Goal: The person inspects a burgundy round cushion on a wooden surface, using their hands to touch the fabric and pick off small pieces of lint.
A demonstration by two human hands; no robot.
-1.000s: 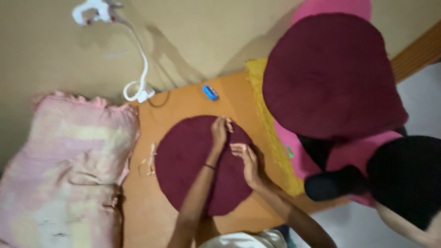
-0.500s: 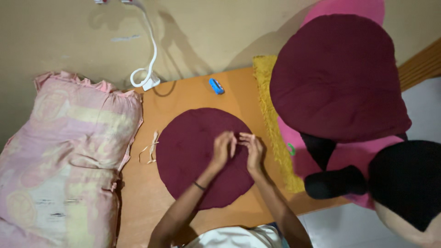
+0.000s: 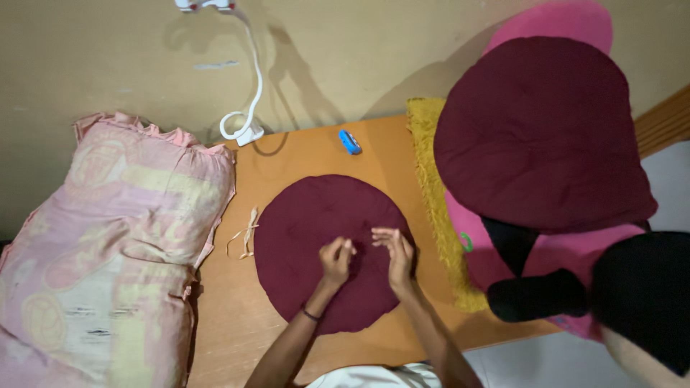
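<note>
A round maroon cushion (image 3: 309,230) lies flat on an orange wooden table (image 3: 237,323). Both hands rest on its near right part. My left hand (image 3: 336,262) has its fingers curled and pinched on the maroon fabric, with a thin band on the wrist. My right hand (image 3: 394,251) sits just to its right, fingers bent down onto the same fabric. Whether something small is held between the fingers is too fine to tell.
A pink patterned pillow (image 3: 108,251) lies left of the table. A large maroon cushion (image 3: 539,136) on pink and black stuffed shapes stands at the right, beside a yellow fuzzy cloth (image 3: 431,187). A blue small object (image 3: 350,141), a white clamp with cord (image 3: 244,122) and beige strings (image 3: 244,237) are on the table.
Both hands have drawn back from the cushion's far edge toward its near right part. The view has shifted, so the cushion now sits more in the middle.
</note>
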